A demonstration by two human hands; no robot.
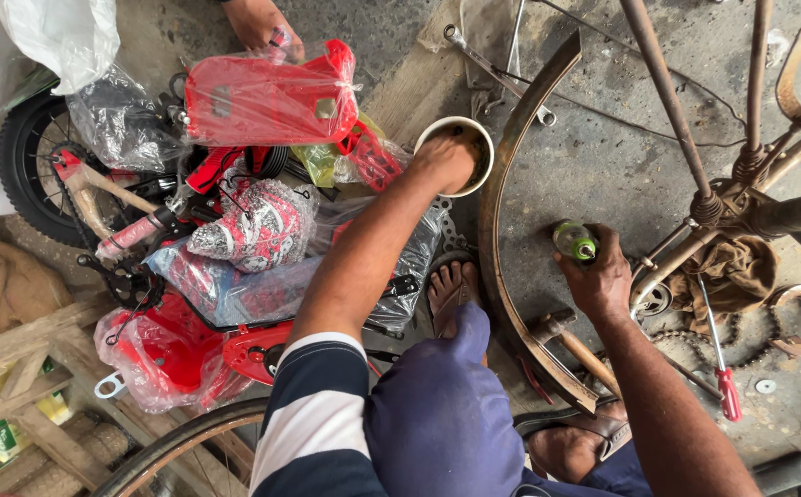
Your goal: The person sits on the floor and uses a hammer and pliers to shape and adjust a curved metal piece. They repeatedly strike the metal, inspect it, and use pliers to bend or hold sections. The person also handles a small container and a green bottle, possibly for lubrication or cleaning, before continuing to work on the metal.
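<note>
**Fingers in the tub, bottle held ready**

From my remote seat I see the left hand dipped into a small round white tub at about twelve o'clock from the knee, fingertips buried in its dark contents, so I cannot tell how far they are curled. The right hand is closed around a small bottle with a green cap, held upright over the concrete at about two o'clock.

My judgement on doing this well: take only a little on the fingertips, lift straight up so the tub does not tip, and keep the bottle upright and capped side away from the grime. The tub sits just beside the curved rusty mudguard, so the wrist should clear that edge on the way out.

The surface is stained grey concrete floor. A wooden-handled hammer lies near the right forearm, a red-handled screwdriver at three o'clock, a spanner beyond the tub. A rusty bicycle frame with a brown rag fills the right. At nine to eleven o'clock lie red bicycle parts in clear plastic wrap and a small black wheel. Another person's hand touches the wrapped parts at the top edge. A bare foot in a sandal rests by the mudguard.
</note>
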